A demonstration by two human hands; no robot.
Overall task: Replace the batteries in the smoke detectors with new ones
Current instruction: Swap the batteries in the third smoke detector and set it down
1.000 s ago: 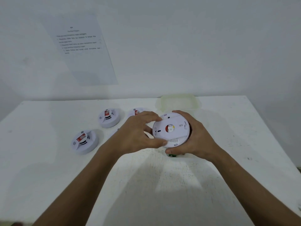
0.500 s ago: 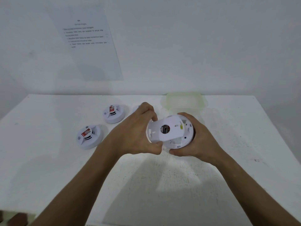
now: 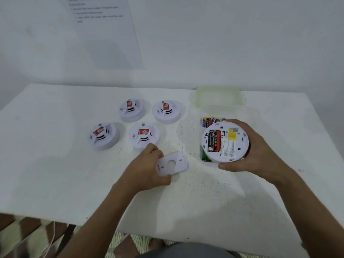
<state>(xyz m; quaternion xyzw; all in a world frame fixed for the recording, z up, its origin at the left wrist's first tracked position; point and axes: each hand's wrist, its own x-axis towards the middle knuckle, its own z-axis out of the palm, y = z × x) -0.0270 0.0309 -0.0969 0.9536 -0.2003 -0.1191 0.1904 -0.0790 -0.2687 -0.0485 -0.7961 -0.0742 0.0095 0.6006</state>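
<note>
I am looking down at the white table (image 3: pixel 55 164), and I am taking the open smoke detector (image 3: pixel 225 142) as my landmark. The right hand (image 3: pixel 255 151) is cupping it from its right side and from below, fingers curled round the rim, so its right edge is hidden behind the palm. It is turned back-up, and I am seeing two batteries (image 3: pixel 214 140) sitting side by side in the bay on its left half, with a yellow label and small print that I am not able to read. To the left of the detector, the left hand (image 3: pixel 147 170) is pinching the removed back cover (image 3: pixel 172 163), a white plate with a round hole; the fingers under it are hidden and I cannot tell whether it is touching the table. Just behind the detector, a row of loose batteries (image 3: pixel 210 121) is peeking out, partly covered by it, so I cannot count them. At its lower left edge something green (image 3: pixel 204 155) is showing, mostly hidden. Further behind, a pale translucent container (image 3: pixel 217 97) is sitting near the wall. Well to the left of the detector, four closed detectors (image 3: pixel 139 135) are lying in two rows. On the wall, a printed sheet (image 3: pixel 104 30) is cut off at the top and blurred.
</note>
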